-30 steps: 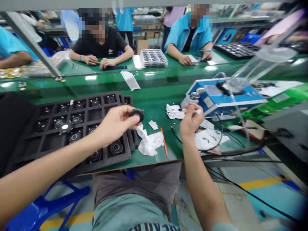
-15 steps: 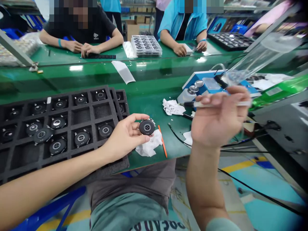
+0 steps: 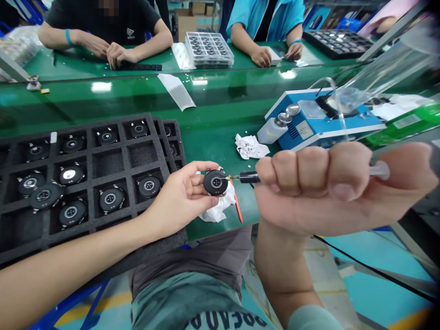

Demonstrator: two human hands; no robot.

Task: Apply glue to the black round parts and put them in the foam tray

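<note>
Between the fingertips and thumb of my left hand is a round black watch body, its sensor side facing up. My right hand is wrapped round a syringe with black liquid in its front end. The thin needle points left, with its tip at the right edge of the watch body; whether it touches cannot be made out. Left of my hands, a black foam tray holds several similar watch bodies. Crumpled white tissue lies below the held watch body, beside an orange stick.
A white bottle and a blue machine stand at the right, near a green bottle. More stained tissue lies on the green table. Across it, two people work beside a clear box of parts.
My right hand has closed into a fist round the syringe, turned and come lower, bringing the needle to the watch body. My left hand still holds the watch body. The view has shifted slightly.
</note>
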